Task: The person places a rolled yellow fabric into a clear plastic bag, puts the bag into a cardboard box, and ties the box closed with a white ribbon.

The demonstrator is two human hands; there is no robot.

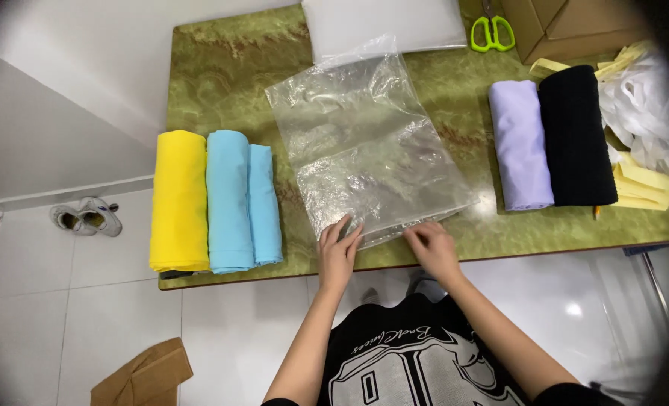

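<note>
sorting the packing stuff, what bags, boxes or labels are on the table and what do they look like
Clear plastic bag: table centre, flat, crinkled, both hands at its near edge.
Cardboard box: far right corner, brown.
White flat packet: far edge, rectangular.
Yellow paper strips: right edge, stacked.

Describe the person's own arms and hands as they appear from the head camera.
Both forearms are bare, with no sleeves, gloves, watch or rings visible. The left hand and right hand are bare too. Below them shows a black T-shirt with a pale printed graphic on its front.
</note>
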